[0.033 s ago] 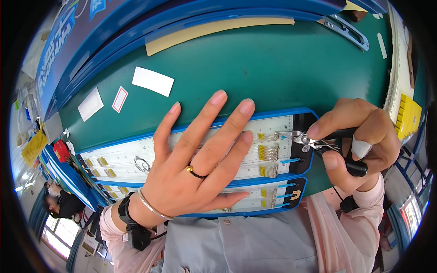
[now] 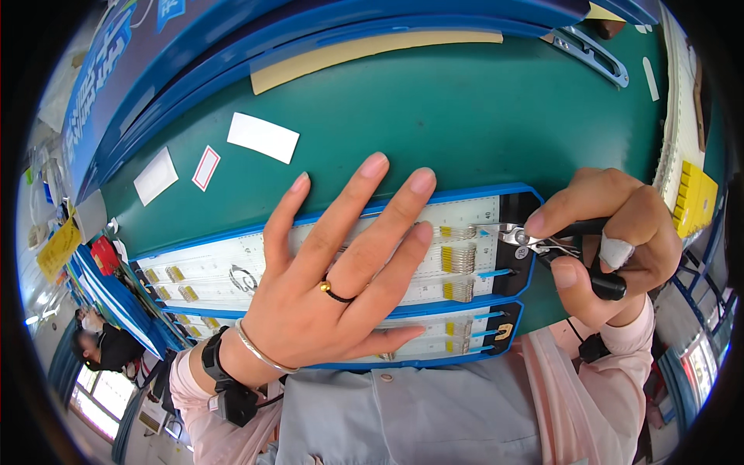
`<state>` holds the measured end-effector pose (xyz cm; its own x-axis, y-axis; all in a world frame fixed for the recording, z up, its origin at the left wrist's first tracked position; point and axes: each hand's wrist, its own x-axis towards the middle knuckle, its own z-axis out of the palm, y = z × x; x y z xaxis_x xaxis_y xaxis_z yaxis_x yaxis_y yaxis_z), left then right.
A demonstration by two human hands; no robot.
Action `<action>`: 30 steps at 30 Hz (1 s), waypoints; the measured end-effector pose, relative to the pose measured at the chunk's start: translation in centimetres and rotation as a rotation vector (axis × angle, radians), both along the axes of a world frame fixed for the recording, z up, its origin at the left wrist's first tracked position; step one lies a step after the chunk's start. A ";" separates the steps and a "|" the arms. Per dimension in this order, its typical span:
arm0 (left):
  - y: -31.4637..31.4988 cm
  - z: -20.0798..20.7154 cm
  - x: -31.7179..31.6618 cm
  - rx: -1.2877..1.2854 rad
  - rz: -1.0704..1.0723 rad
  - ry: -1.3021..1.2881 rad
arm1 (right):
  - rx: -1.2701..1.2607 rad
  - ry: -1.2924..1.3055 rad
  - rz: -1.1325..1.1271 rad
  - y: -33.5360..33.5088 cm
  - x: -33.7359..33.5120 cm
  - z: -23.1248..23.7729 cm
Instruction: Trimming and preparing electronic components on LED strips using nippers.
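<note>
My left hand (image 2: 325,291) lies flat with fingers spread across a long blue-edged case (image 2: 465,213), whose white, ruler-marked panels carry rows of fine metal pieces. These yellow-ended rows (image 2: 457,260) look like fish hooks. My right hand (image 2: 647,229) is wrapped round small pliers (image 2: 518,239) with black handles and a spring between them. Their silver jaws point left over the case's dark right end, with the tips beside a blue-tipped strand (image 2: 485,232) close to the upper row. Whether the jaws grip that strand cannot be made out. My left hand hides the middle of the panels.
On the green tabletop (image 2: 434,116) lie white paper slips (image 2: 263,138) and a small red-bordered label (image 2: 205,168). Blue thread snips (image 2: 593,58) rest at the far right. A big blue printed box (image 2: 194,85) borders the far side; a yellow block (image 2: 696,200) stands at right.
</note>
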<state>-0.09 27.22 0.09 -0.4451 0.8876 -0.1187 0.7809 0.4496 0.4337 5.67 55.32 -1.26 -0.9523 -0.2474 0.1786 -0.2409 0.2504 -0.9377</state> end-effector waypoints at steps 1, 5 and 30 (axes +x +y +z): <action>-0.1 0.1 0.0 -0.002 -0.008 -0.009 | -0.019 -0.014 -0.027 -0.1 0.1 0.0; -0.7 0.4 0.0 0.048 0.007 -0.046 | -0.077 -0.044 -0.067 -0.5 0.1 0.0; -7.6 6.8 3.6 -0.252 0.247 0.097 | -0.087 -0.012 -0.427 2.6 5.3 8.0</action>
<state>3.53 19.61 6.86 -0.6625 0.7000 -0.2666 0.6673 0.7132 0.2145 10.93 57.93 6.70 -0.9680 0.1851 0.1692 -0.1214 0.2447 -0.9620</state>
